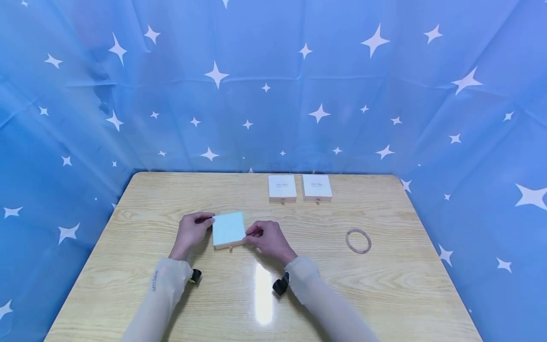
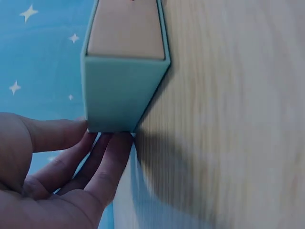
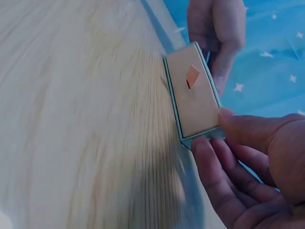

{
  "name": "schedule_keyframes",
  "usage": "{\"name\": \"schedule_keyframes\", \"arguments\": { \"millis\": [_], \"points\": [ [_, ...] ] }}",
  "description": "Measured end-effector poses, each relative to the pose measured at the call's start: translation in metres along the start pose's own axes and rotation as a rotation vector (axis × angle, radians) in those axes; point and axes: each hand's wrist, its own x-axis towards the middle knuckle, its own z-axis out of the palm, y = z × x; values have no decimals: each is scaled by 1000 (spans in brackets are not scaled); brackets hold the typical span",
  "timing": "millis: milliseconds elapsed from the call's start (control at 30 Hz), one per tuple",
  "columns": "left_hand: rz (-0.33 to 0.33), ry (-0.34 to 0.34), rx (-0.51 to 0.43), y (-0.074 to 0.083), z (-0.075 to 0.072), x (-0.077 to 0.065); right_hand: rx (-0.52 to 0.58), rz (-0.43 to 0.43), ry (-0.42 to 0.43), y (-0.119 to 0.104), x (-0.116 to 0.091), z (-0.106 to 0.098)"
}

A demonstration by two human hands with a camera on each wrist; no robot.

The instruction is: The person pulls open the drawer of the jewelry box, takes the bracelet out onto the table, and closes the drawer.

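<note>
A light mint-blue drawer box (image 1: pixel 228 229) lies on the table, slightly turned. Its pale beige drawer front (image 3: pixel 190 95) faces the near side and bears a small orange-pink pull tab (image 3: pixel 192 75). The drawer looks pushed in. My left hand (image 1: pixel 192 232) holds the box at its left side, thumb (image 2: pixel 62 133) at the upper edge and fingers bent against the lower part. At the right side near the front corner, my right hand (image 1: pixel 268 239) pinches the box, its thumb (image 3: pixel 248 128) on the top edge and fingertips at the lower edge.
Two white boxes with printed lids, a left one (image 1: pixel 282 186) and a right one (image 1: pixel 317 185), stand side by side at the table's back edge. A pale pinkish ring (image 1: pixel 358 241) lies to the right. Blue star-patterned cloth (image 1: pixel 273 114) surrounds the wooden table (image 1: pixel 410 285).
</note>
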Motion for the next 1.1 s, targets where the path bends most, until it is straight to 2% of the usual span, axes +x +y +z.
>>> {"name": "schedule_keyframes", "arguments": {
  "millis": [167,300,500,767,1100],
  "points": [
    [-9,-11,-9,-3,-13,11,24,22,23,-9,9,16],
    [11,-28,5,-2,-24,19,53,41,51,-13,17,29],
    [-17,-37,-4,-8,-36,29,74,74,85,-19,27,44],
    [-18,13,5,-11,-42,35,69,81,84,-29,33,52],
    [-36,15,1,-10,-41,35,59,99,77,-29,33,52]
  ]
}}
